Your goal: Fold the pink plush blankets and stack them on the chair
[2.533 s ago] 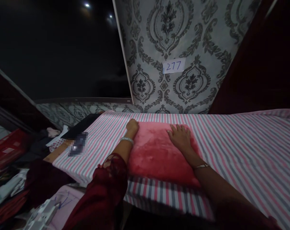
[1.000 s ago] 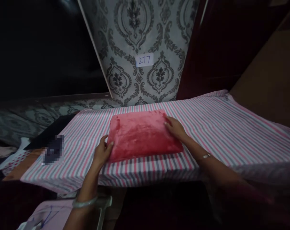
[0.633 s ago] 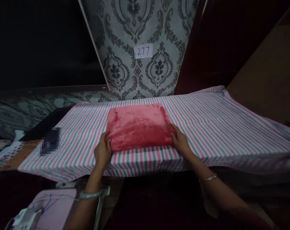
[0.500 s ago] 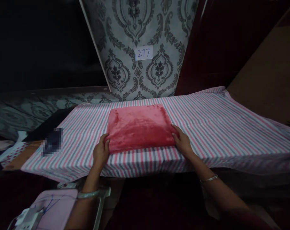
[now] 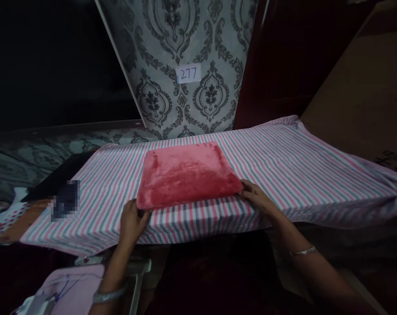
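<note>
A rectangular red plush cushion (image 5: 188, 175) lies flat on the striped cloth (image 5: 270, 175), its near edge close to the table's front edge. At its near left corner is my left hand (image 5: 131, 223), fingers curled in and thumb under the edge. My right hand (image 5: 255, 197) pinches the near right corner between thumb and fingers. Part of the fingertips on both sides is hidden by the plush. The nap looks darker along the near half and lighter toward the back.
A large dark screen (image 5: 54, 65) stands at the back left. Behind the table is patterned wallpaper with a paper label (image 5: 188, 73) reading 277. A cardboard box (image 5: 365, 96) rises at the right. A pink padded seat (image 5: 76, 284) sits below left.
Both hands have slid from the cushion's sides down to its near corners and taken hold there. The near edge looks plumper and slightly raised. The view has shifted a little.
</note>
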`<state>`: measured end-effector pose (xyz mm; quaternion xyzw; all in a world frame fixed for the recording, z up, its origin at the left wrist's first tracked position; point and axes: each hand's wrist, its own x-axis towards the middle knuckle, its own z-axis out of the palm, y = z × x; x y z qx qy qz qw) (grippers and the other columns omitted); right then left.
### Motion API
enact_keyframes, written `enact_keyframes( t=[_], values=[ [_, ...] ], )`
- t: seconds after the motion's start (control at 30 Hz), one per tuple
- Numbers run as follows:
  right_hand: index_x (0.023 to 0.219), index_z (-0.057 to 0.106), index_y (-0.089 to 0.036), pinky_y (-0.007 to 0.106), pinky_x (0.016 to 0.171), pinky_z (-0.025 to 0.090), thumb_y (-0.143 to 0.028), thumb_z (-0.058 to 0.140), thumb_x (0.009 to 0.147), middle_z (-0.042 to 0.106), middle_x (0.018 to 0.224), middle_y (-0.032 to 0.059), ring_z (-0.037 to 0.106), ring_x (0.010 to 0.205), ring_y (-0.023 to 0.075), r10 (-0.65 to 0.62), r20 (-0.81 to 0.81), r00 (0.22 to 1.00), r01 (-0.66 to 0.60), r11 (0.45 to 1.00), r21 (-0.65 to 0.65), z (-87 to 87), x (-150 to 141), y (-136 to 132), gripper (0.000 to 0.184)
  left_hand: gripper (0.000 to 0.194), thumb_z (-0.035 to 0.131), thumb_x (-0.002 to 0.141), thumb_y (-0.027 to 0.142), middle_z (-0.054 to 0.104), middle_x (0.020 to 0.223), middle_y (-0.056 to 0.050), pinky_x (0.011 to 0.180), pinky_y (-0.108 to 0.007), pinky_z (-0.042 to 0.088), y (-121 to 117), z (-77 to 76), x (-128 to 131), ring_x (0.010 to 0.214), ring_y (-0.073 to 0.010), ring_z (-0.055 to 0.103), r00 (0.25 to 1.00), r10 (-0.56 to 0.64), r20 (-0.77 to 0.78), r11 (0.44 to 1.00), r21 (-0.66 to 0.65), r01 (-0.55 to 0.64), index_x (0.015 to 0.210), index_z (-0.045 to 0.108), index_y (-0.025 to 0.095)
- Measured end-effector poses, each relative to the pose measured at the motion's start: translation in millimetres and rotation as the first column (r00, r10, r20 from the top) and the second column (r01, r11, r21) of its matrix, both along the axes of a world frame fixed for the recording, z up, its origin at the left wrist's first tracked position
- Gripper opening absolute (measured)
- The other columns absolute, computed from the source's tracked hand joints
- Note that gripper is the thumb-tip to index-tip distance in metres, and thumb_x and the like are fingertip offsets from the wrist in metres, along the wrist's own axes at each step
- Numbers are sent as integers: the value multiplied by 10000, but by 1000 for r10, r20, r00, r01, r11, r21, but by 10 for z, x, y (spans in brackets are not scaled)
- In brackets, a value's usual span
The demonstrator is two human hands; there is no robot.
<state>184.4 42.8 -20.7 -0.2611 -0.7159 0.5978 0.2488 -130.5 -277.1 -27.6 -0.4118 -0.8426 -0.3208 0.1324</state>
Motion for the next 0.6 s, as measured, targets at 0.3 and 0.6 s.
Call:
enact_keyframes(
  t=[0.3, 0.6],
  values=[
    [818, 523, -220, 220, 415, 402, -296, 601, 701, 560, 461, -59, 534, 402, 143, -115, 237, 965, 134, 989, -65, 33, -178, -135, 160, 340, 584, 684, 562, 526, 718, -13, 625, -356, 470, 155, 16, 52, 662, -219, 535, 971, 181, 156, 978, 78, -195, 765, 511, 241],
    [676, 543, -222, 225, 439, 420, -197, 522, 676, 583, 469, -20, 564, 418, 160, -221, 322, 921, 197, 975, 106, 109, -301, -181, 33, 200, 539, 665, 402, 631, 789, -44, 715, -358, 506, 205, 127, 85, 762, -233, 616, 925, 195, 325, 973, 54, -225, 766, 543, 229]
  ],
)
